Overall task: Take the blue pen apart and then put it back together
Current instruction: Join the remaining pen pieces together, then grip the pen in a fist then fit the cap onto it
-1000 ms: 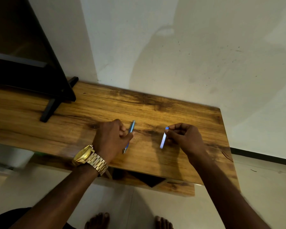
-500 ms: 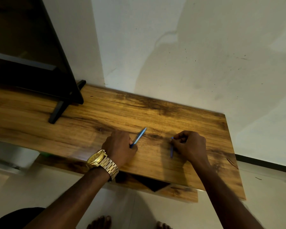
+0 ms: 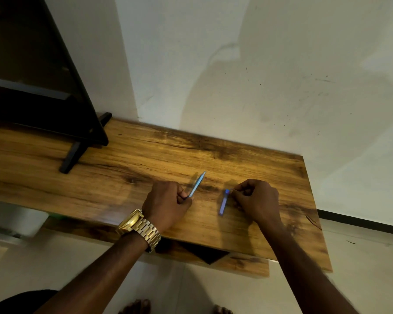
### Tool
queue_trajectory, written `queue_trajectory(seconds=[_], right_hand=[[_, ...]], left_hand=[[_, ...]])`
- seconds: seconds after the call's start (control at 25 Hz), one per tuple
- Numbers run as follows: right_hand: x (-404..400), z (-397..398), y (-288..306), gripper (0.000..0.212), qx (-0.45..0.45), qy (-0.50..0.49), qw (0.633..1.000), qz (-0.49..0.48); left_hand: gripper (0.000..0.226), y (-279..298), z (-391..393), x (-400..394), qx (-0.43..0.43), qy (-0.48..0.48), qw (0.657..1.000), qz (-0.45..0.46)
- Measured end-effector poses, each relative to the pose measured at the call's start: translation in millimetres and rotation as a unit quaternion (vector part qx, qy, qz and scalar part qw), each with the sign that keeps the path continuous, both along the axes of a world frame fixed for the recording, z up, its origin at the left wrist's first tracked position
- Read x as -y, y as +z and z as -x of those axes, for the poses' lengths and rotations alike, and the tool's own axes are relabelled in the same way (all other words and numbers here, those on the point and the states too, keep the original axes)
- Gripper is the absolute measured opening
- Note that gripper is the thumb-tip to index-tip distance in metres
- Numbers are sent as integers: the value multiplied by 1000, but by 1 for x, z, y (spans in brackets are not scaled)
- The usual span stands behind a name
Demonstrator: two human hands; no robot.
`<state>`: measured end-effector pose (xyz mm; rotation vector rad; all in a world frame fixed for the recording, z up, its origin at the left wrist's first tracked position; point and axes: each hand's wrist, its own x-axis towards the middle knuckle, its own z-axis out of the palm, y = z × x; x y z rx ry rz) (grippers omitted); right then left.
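The blue pen is in two pieces over the wooden table (image 3: 145, 159). My left hand (image 3: 167, 203), with a gold watch on its wrist, grips the lower end of the pen body (image 3: 196, 184), which points up and to the right. My right hand (image 3: 256, 200) pinches the top of a short blue pen piece (image 3: 223, 203) that hangs down toward me just above the tabletop. The two pieces are apart, about a hand's width between them. Motion blur hides fine detail of both pieces.
A black TV (image 3: 32, 71) on a black foot (image 3: 73, 155) stands at the table's back left. A white wall rises behind the table. The table's right edge (image 3: 315, 211) lies close to my right hand. My bare feet (image 3: 136, 307) show on the tiled floor below.
The pen body in my left hand has swung from upright to slanting up-right. The short piece in my right hand stays hanging from my fingertips. The camera has shifted slightly.
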<state>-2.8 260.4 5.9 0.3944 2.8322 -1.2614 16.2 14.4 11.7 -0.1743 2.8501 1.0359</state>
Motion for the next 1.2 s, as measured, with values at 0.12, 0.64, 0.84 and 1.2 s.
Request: queue_trajectory(seconds=[0.12, 0.64, 0.84, 1.2], right_hand=[[12, 1, 15, 22, -30, -14, 985, 168], [5, -9, 60, 52, -90, 4, 612, 786], [-1, -15, 63, 59, -102, -9, 592, 799], [1, -17, 71, 58, -115, 9, 598, 793]], left_hand=[[16, 9, 0, -7, -32, -35, 994, -96], [31, 15, -10, -7, -69, -145, 986, 47], [31, 6, -10, -7, -21, -140, 986, 86], [36, 4, -10, -8, 5, -143, 986, 81]])
